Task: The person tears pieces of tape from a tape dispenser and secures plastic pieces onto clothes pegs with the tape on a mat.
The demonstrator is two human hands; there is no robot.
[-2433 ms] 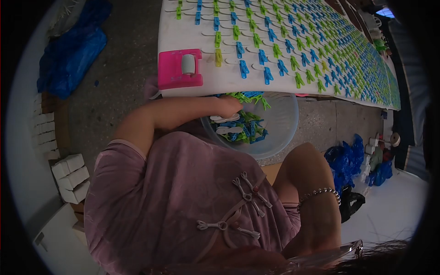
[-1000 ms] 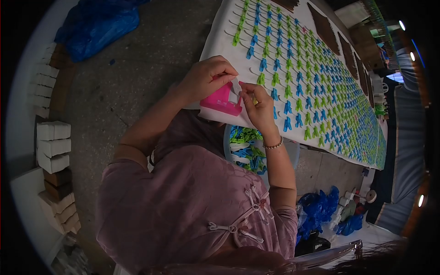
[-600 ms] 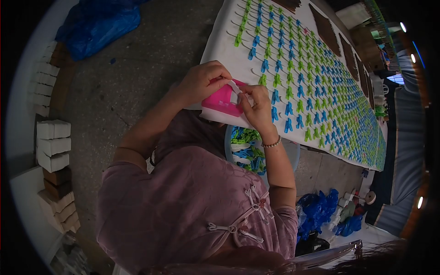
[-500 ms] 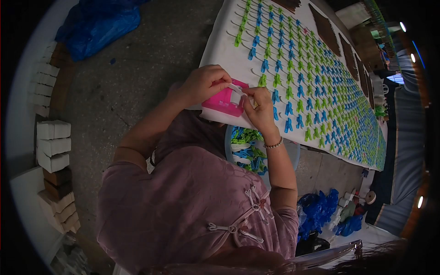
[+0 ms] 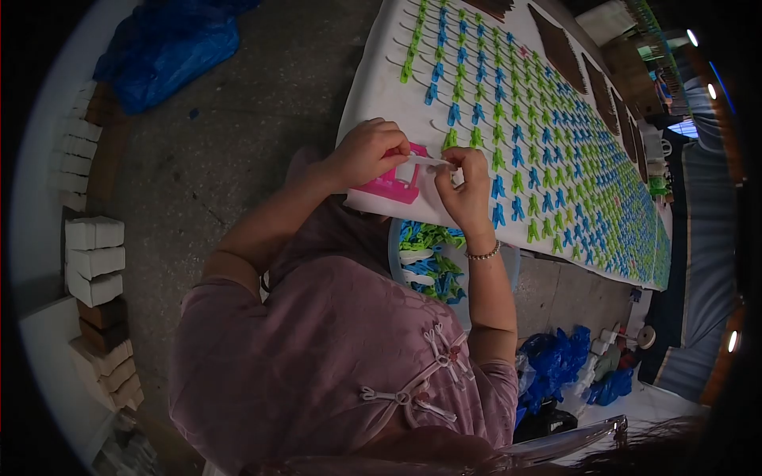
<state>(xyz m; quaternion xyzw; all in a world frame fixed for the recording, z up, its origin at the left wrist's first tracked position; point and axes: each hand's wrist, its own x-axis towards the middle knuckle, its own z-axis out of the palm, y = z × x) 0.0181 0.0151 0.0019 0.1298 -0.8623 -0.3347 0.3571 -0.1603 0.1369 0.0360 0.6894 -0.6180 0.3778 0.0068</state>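
Note:
A narrow white strip [image 5: 429, 161] stretches between my two hands above the corner of the white table [image 5: 361, 119]. My left hand [image 5: 369, 155] pinches its left end, fingers curled. At the other end my right hand [image 5: 468, 186], with a beaded bracelet at the wrist, has thumb and fingertips closed on it. Below them a pink plastic holder [image 5: 389, 189] with an open frame rests at the table edge, partly covered by my left hand. Green clips [image 5: 451, 138] and blue clips [image 5: 498, 187] lie in rows just beyond my right hand, many with a thin pale strand.
Under the table edge stands a clear tub [image 5: 395, 254] holding loose green and blue clips and white pieces. Brown bristly sheets [image 5: 559, 51] lie along the table's far side. Blue plastic bags [image 5: 178, 55] and stacked white blocks [image 5: 95, 262] are on the floor.
My right hand has moved right, away from the pink holder, and my left hand slightly up and right. The white strip now spans a wider gap between them.

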